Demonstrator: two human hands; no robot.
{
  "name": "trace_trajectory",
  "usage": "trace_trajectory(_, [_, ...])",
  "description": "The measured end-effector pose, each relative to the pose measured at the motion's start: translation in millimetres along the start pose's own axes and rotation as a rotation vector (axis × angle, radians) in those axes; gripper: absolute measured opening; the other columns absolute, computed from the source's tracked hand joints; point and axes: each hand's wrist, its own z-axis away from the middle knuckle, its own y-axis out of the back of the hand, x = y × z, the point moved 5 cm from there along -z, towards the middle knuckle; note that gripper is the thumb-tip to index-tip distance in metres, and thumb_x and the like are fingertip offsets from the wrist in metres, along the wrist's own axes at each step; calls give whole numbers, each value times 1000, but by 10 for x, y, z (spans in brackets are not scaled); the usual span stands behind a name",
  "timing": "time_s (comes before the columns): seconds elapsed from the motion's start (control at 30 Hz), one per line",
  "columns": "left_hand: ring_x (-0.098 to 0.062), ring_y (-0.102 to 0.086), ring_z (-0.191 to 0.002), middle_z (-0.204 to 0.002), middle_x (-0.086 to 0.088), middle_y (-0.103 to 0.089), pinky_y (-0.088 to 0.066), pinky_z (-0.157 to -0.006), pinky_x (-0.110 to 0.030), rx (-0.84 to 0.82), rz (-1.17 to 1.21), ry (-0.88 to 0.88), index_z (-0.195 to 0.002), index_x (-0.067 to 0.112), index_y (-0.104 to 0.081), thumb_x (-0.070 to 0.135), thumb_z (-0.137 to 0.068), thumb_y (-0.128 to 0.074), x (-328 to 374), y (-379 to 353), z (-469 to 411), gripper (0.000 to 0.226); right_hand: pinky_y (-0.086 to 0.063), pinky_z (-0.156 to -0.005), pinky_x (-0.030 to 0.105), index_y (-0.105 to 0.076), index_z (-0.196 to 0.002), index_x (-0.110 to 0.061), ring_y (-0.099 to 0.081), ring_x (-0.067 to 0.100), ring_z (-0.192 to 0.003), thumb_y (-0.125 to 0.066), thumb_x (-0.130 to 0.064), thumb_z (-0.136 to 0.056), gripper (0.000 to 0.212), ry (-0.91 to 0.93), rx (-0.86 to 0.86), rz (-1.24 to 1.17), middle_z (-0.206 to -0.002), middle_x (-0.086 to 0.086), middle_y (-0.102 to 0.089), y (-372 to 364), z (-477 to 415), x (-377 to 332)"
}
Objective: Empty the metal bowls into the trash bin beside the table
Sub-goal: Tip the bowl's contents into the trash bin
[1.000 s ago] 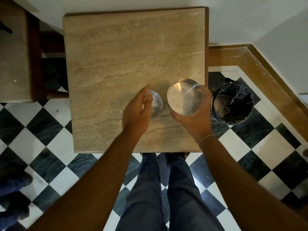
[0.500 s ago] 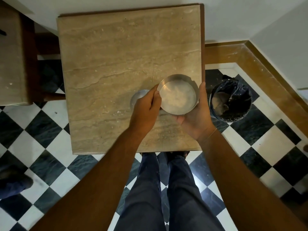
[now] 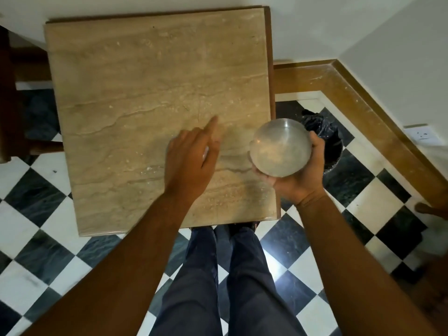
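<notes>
My right hand [image 3: 303,175] grips a large metal bowl [image 3: 281,149] from below, just past the table's right edge. The bowl is tipped so that its rounded underside faces me, and its inside is hidden. Behind it on the floor stands the trash bin [image 3: 333,144], lined with a black bag and partly covered by the bowl and my fingers. My left hand [image 3: 191,158] is over the marble table [image 3: 145,81] with the index finger stretched out. Only a sliver of a small metal bowl [image 3: 206,151] shows under its fingers, and any grip on it is hidden.
The table stands against a white wall, with a brown wooden skirting [image 3: 363,105] along the wall behind the bin. My legs [image 3: 225,282] are at the table's near edge on a black-and-white checkered floor. Dark wooden furniture [image 3: 9,93] stands at the left.
My right hand has carried the large bowl right, off the table toward the bin, and tipped it over. My left hand has left that bowl and now covers the small bowl.
</notes>
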Motion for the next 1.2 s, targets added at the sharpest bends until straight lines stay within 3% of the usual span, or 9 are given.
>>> trace_trajectory(0.1, [-30, -54, -140, -148, -12, -63, -35, -123, -47, 73, -86, 111, -170, 13, -37, 41, -114, -41, -338, 32, 130, 63, -56, -110, 66, -63, -150, -22, -61, 47, -143, -62, -67, -99, 67, 220, 220, 30, -159, 22, -60, 345, 85, -358])
trace_trajectory(0.17, [-33, -32, -164, -174, -12, -41, -17, -135, -53, 50, -169, 174, -174, 15, -26, 47, -115, -36, -508, 18, 202, 68, -56, -113, 67, -57, -156, -28, -61, 43, -142, -72, -69, -93, 77, 407, 305, 247, -158, 18, -60, 530, 130, -573])
trace_trajectory(0.37, [-31, -7, -172, -185, -9, -11, 0, -136, -59, -27, -337, 155, -176, 15, -12, 51, -114, -33, -681, -121, 334, 75, -56, -119, 51, -38, -166, -38, -50, 29, -153, -86, -58, -91, 91, 908, 670, 897, -167, 5, -40, 778, 99, -946])
trace_trajectory(0.5, [-32, -6, -172, -185, -10, -10, -1, -136, -62, -37, -367, 157, -176, 15, -10, 50, -113, -32, -686, -147, 346, 75, -55, -118, 59, -39, -165, -44, -45, 38, -153, -81, -70, -81, 97, 648, 735, 1369, -167, 13, -36, 1046, -467, -896])
trace_trajectory(0.63, [-31, -6, -172, -186, -9, -10, 1, -136, -61, -19, -376, 181, -176, 15, -10, 50, -114, -32, -722, -113, 328, 74, -58, -116, 59, -39, -160, -52, -48, 37, -149, -80, -76, -81, 93, 671, 836, 1235, -166, 10, -35, 1264, -478, -1070])
trace_trajectory(0.8, [-30, -4, -172, -186, -8, -9, 1, -137, -61, -21, -364, 211, -176, 14, -11, 52, -114, -29, -744, -135, 357, 75, -41, -120, 19, -37, -167, -42, -42, 20, -152, -85, -60, -91, 92, 893, 827, 1243, -170, 6, -34, 1157, -145, -1092])
trace_trajectory(0.93, [-30, -4, -172, -186, -8, -8, -1, -137, -61, -28, -369, 226, -176, 15, -10, 52, -115, -29, -763, -169, 422, 75, -55, -119, 54, -35, -167, -47, -47, 38, -150, -75, -78, -80, 101, 668, 865, 1290, -166, 14, -37, 1211, -235, -935])
trace_trajectory(1.07, [-28, -3, -172, -186, -7, -8, 1, -137, -60, -29, -357, 258, -177, 16, -9, 51, -115, -31, -818, -201, 457, 75, -51, -118, 42, -36, -167, -45, -43, 33, -154, -82, -70, -86, 95, 886, 873, 1348, -169, 12, -36, 1010, -283, -1038])
trace_trajectory(1.2, [-28, -4, -172, -186, -7, -8, 0, -137, -60, -38, -350, 276, -177, 16, -9, 51, -114, -32, -788, -207, 494, 75, -55, -114, 63, -27, -170, -47, -45, 47, -149, -69, -84, -75, 110, 505, 910, 1381, -167, 20, -36, 1292, -392, -867])
